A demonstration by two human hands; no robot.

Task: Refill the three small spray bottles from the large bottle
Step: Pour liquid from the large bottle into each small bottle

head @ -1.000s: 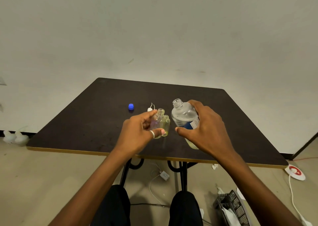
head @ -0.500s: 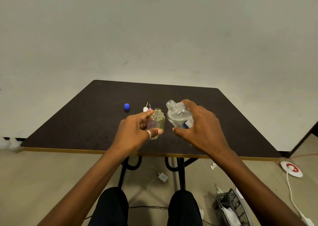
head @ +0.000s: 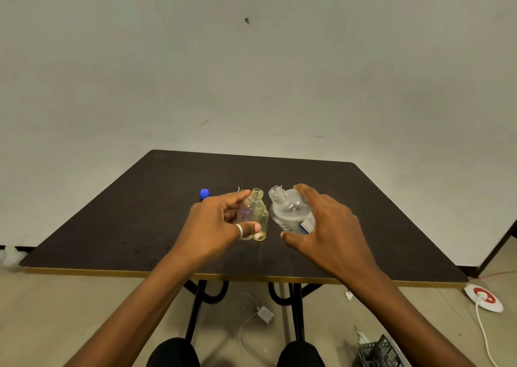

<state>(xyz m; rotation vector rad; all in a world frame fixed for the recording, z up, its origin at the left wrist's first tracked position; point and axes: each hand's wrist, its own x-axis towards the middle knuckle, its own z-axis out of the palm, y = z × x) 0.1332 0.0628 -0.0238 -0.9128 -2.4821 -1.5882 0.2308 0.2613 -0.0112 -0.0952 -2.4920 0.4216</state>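
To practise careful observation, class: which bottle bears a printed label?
The large bottle in the right hand; the small bottle in the left hand shows none.

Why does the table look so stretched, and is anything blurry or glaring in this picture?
Head view: the wide-angle lens splays the edges of the table and stretches the forearms toward the corners; light is soft and even, shadows faint; no harsh glare on the small spray bottle in the left hand or the large bottle in the right hand; its label print is too small to read.
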